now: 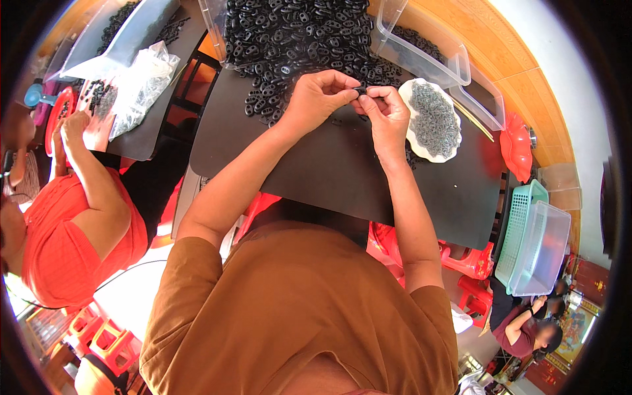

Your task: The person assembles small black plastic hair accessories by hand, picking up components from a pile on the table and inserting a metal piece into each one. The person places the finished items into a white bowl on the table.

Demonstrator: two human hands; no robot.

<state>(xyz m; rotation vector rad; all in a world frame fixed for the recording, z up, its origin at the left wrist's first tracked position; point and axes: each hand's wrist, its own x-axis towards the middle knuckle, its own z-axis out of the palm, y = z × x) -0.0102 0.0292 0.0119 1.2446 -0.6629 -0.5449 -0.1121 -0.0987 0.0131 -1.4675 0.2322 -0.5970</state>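
Observation:
Over the dark table, my two hands meet at a small black plastic piece. My left hand pinches one side of it between thumb and forefinger. From the other side my right hand grips it, fingers curled. The fingertips cover most of the piece, so its exact shape is hidden. Just beyond the hands lies a large heap of black oval pieces with holes, spilling toward my left wrist. Close to my right hand stands a white scalloped plate piled with tiny grey metal parts.
Clear plastic bins flank the heap at the back. Thin sticks lie right of the plate. A red dish and a green basket are at the far right. On the left, a person in red works at another table.

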